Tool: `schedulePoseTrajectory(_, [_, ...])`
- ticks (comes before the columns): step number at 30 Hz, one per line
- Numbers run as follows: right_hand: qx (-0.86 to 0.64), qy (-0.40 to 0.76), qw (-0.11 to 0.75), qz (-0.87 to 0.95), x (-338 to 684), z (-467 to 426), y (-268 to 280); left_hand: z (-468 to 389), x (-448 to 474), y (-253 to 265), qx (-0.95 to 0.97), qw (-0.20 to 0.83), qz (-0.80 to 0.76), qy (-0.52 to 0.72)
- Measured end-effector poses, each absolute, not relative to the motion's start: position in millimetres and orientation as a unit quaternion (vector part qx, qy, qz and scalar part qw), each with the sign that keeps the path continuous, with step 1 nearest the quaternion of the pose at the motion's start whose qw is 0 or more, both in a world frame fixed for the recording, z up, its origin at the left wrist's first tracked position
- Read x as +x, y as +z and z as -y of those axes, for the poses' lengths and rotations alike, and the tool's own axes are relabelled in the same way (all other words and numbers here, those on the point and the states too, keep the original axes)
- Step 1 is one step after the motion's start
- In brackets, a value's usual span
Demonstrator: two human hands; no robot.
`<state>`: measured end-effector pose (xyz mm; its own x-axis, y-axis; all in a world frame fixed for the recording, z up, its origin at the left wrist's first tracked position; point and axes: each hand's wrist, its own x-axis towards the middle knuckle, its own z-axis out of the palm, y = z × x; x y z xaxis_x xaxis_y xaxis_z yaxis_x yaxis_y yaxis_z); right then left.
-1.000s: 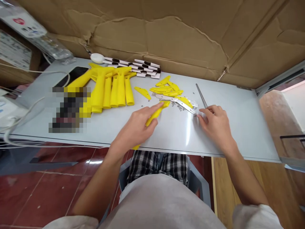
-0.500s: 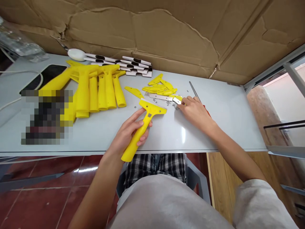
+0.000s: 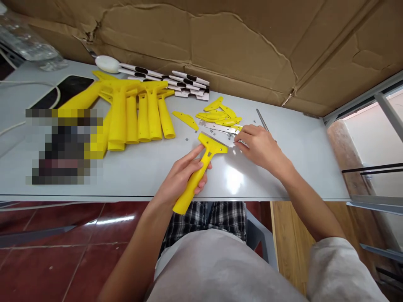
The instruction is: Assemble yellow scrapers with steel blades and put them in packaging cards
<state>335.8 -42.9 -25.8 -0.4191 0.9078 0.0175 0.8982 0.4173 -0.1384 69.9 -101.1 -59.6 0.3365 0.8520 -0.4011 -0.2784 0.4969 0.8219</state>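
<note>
My left hand (image 3: 185, 174) is wrapped round the handle of a yellow scraper (image 3: 197, 172), whose wide head points away from me just above the table. To its right, my right hand (image 3: 261, 147) has thumb and fingertips pinched together, low over the table. Something small and pale shows at those fingertips, too small to name. Just behind the scraper head lie metal blades (image 3: 217, 127) and small loose screws (image 3: 229, 136). Yellow blade covers (image 3: 217, 115) form a small pile beyond them, and another cover (image 3: 185, 119) lies apart to the left.
Several yellow scraper handles (image 3: 118, 113) are piled on the left, by a dark phone-like slab (image 3: 67, 90) and a blurred patch. Behind them are black-and-white packs (image 3: 190, 84) and a white spoon (image 3: 107, 64). A screwdriver (image 3: 261, 118) lies beyond my right hand. Cardboard (image 3: 220, 42) lines the back.
The view has shifted a little, so the table items appear further right. My right hand has drawn back slightly from the blades toward the scraper head. My left hand keeps its hold.
</note>
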Motion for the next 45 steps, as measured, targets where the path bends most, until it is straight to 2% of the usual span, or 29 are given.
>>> schedulePoseTrajectory(4, [-0.504, 0.158, 0.108, 0.842, 305.4, 45.1, -12.6, 99.8, 70.0, -60.8, 0.328, 0.754, -0.431, 0.371])
schedulePoseTrajectory(11, [-0.487, 0.254, 0.133, 0.825, 285.1, 32.6, -10.9, 100.5, 69.8, -58.5, 0.323, 0.767, -0.42, 0.362])
schedulePoseTrajectory(26, [-0.483, 0.267, 0.145, 0.821, 278.7, 28.7, -10.8, 101.0, 71.0, -62.1, 0.313, 0.771, -0.405, 0.379])
schedulePoseTrajectory(31, [-0.518, 0.19, 0.186, 0.813, 311.9, 36.1, -15.1, 103.6, 74.3, -72.5, 0.238, 0.793, -0.352, 0.437])
schedulePoseTrajectory(34, [-0.639, 0.059, 0.159, 0.75, 361.9, 51.0, -19.5, 104.3, 75.6, -81.0, 0.21, 0.804, -0.317, 0.458])
schedulePoseTrajectory(37, [-0.755, -0.036, 0.092, 0.649, 406.5, 67.7, -26.1, 102.6, 78.2, -85.4, 0.203, 0.806, -0.311, 0.461])
schedulePoseTrajectory(41, [-0.821, 0.017, 0.012, 0.571, 428.6, 82.3, -37.0, 102.6, 86.1, -86.0, 0.208, 0.796, -0.321, 0.47])
schedulePoseTrajectory(45, [-0.809, 0.073, 0.009, 0.583, 435.9, 86.7, -47.2, 106.3, 92.2, -81.4, 0.226, 0.769, -0.358, 0.479])
